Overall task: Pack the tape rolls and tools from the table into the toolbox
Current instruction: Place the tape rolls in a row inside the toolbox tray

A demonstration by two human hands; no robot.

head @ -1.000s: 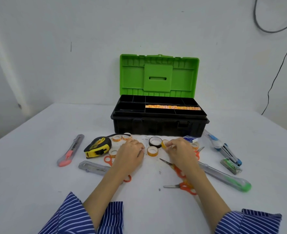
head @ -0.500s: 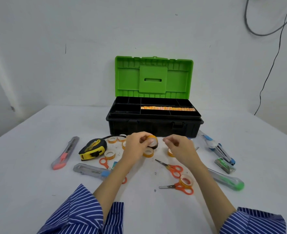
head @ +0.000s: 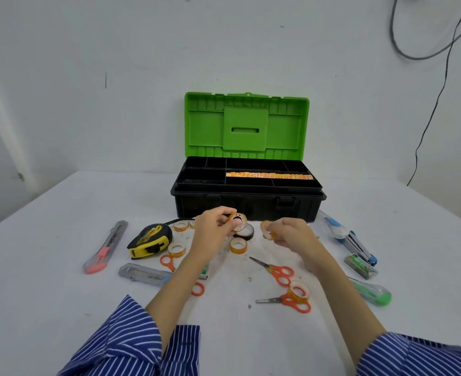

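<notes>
The black toolbox (head: 248, 207) stands open at the table's far middle, its green lid (head: 247, 126) upright and an orange strip in its tray. Just in front of it, my left hand (head: 215, 229) pinches a small orange tape roll (head: 238, 221) lifted off the table. My right hand (head: 289, 232) grips another orange tape roll (head: 266, 230) beside it. More rolls lie below: a black one (head: 247, 232), an orange one (head: 238, 245), two at the left (head: 177, 249) (head: 181, 226), and one (head: 300, 290) on a pair of scissors.
A yellow tape measure (head: 149, 240), a pink utility knife (head: 106, 246) and a clear knife (head: 142, 275) lie on the left. Orange scissors (head: 275, 270) (head: 286, 301) sit front middle. A blue stapler (head: 357, 245), staple box (head: 361, 265) and green knife (head: 370, 291) lie on the right.
Both hands rose from the table, each lifting a small orange tape roll toward the toolbox front. A roll resting on the near scissors came into sight.
</notes>
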